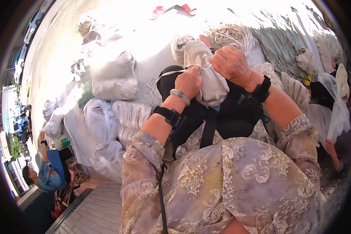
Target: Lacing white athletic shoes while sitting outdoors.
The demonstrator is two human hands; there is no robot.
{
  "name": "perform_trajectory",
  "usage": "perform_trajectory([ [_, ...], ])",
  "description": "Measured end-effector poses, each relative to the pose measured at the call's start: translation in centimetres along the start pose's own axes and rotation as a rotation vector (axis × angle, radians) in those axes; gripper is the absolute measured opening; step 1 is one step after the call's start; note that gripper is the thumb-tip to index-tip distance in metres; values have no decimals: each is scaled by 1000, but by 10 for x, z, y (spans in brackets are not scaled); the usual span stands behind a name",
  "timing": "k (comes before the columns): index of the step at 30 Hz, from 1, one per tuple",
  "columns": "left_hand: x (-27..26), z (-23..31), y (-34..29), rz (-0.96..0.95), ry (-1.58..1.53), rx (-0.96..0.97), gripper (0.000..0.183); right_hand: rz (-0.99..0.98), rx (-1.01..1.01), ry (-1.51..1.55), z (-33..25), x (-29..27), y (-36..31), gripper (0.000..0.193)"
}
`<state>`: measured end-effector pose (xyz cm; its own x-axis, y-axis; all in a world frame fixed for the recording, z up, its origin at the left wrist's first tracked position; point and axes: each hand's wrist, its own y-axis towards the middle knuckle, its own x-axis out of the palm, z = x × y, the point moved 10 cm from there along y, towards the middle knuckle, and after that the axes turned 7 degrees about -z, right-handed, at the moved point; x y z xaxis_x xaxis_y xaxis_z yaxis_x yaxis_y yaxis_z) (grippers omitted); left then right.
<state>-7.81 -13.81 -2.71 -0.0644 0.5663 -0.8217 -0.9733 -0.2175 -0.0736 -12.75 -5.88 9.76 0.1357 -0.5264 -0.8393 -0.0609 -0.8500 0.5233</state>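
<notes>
A white sneaker point(214, 86) lies across my dark-clad lap, one end pointing away from me. At its left side my left hand point(188, 82) is closed in a pinch on a flat pale shoelace point(169, 73), whose loose end trails out to the left. My right hand point(233, 64) is closed at the shoe's right side, with its fingertips against the lacing; the lace there is mostly hidden by the fingers. Just beyond the shoe, part of another person's hand point(204, 39) shows.
A heap of white laces point(234, 37) lies beyond my hands. Left are stacked white bundles point(132, 117) and clear plastic bags point(100, 117). Several pale shoes point(294, 89) stand right. One person point(50, 171) sits far left; another's hand point(331, 150) is at the right edge by plastic.
</notes>
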Motion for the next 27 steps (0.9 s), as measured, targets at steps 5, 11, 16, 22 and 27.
perform_trajectory([
  [5,3,9,-5,-43,113,-162,27,70,266,230,15,52,32,10],
  [11,9,7,-1,-79,146,-159,26,66,864,1423,39,90,-12,18],
  [16,17,15,1,-111,229,-198,27,-276,869,1328,13,32,-109,16],
  [22,21,22,4,-81,204,-134,33,-602,1216,828,25,-74,-331,19],
  [27,23,26,2,-38,195,-106,32,-798,1400,471,5,-149,-542,20],
])
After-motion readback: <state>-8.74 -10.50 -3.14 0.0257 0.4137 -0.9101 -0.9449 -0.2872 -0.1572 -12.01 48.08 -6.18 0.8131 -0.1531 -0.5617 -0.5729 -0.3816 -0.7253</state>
